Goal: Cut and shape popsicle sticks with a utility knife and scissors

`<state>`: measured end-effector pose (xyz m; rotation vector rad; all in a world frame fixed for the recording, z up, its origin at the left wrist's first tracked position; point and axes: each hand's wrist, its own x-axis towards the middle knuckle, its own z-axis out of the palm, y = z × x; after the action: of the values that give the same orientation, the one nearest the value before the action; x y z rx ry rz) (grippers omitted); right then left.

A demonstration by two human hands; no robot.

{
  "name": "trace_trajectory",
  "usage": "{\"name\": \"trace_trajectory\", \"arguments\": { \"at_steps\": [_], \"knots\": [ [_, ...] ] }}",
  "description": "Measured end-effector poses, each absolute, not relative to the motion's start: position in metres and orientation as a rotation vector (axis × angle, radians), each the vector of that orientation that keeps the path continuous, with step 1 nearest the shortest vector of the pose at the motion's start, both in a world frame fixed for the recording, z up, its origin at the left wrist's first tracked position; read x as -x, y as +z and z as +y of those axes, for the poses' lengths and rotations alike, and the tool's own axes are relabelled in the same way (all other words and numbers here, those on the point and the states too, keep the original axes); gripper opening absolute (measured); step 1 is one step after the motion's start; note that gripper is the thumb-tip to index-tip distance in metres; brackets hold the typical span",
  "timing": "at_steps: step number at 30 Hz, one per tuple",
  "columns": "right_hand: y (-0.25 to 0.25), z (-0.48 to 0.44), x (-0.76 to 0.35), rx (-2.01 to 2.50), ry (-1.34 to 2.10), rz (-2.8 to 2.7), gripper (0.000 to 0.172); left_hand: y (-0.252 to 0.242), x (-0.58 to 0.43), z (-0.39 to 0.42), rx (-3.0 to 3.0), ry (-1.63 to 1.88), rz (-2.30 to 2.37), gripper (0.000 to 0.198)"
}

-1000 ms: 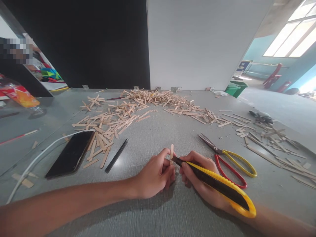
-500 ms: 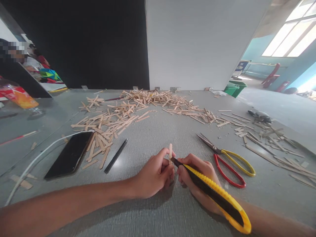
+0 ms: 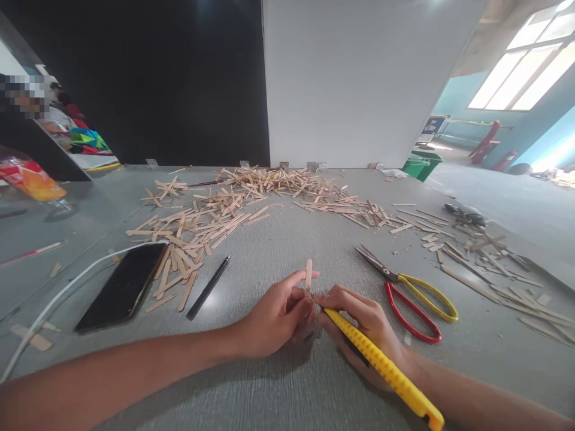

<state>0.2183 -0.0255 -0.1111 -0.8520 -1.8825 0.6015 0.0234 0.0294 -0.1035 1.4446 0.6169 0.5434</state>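
My left hand pinches a short wooden craft stick upright on the grey table, its tip showing above my fingers. My right hand grips a yellow and black utility knife, whose front end meets the lower part of the stick between my two hands. The knife's handle runs back toward the lower right. The blade itself is hidden by my fingers.
Red and yellow scissors lie open just right of my hands. A black pen, a black phone and a white cable lie to the left. Piles of wooden sticks and offcuts spread across the far table.
My right hand has rolled the knife so its yellow edge faces up, and its front end has dropped lower against the stick. My left hand keeps hold of the stick.
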Motion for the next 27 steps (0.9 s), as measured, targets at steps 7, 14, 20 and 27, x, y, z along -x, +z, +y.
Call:
{"name": "trace_trajectory", "arguments": {
  "at_steps": [7,14,20,27],
  "knots": [
    [-0.116,-0.029,-0.222,0.895,0.585,-1.789,0.017,-0.103,-0.023,0.03,-1.489,0.577,0.644,0.044],
    [-0.122,-0.027,-0.219,1.07,0.785,-1.358,0.03,-0.098,-0.021,0.029,-1.71,0.501,0.667,0.027],
    [-0.118,-0.026,-0.223,1.125,0.837,-1.457,0.022,-0.091,-0.02,0.029,-1.91,0.488,0.675,0.031],
    [-0.118,-0.025,-0.224,1.1,0.869,-1.443,0.02,-0.097,-0.021,0.028,-2.013,0.589,0.796,0.031]
  ]
}}
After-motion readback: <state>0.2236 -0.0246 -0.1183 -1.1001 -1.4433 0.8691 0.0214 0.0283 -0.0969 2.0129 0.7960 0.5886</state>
